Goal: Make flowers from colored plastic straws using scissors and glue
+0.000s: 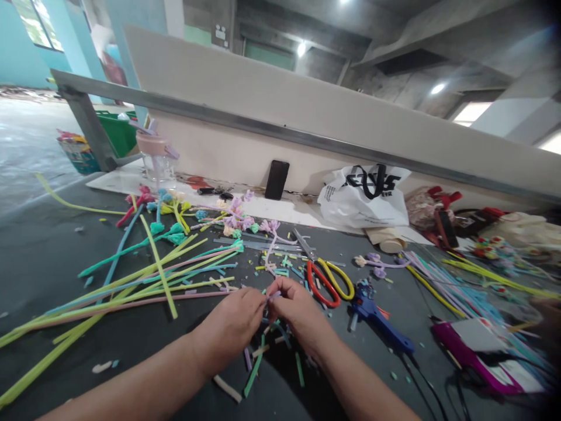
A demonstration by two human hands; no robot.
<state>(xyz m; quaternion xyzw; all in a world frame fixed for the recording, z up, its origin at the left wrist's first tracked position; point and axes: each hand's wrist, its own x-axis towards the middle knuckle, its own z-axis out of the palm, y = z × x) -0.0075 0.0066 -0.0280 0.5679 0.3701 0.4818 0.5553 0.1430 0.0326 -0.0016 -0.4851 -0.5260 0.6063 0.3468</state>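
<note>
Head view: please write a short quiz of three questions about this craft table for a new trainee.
1. True or false: both hands pinch one small pipe cleaner piece.
2. Which thing lies just right of the right hand? A) phone B) scissors C) cup
3. Fill in: the blue tool beside the scissors is a glue ____.

Key:
1. True. The left hand and the right hand meet on the piece.
2. B. The scissors, with one red and one yellow handle, lie on the dark table. The phone leans on the back board; the cup stands far left.
3. gun. The glue gun lies flat.
</note>
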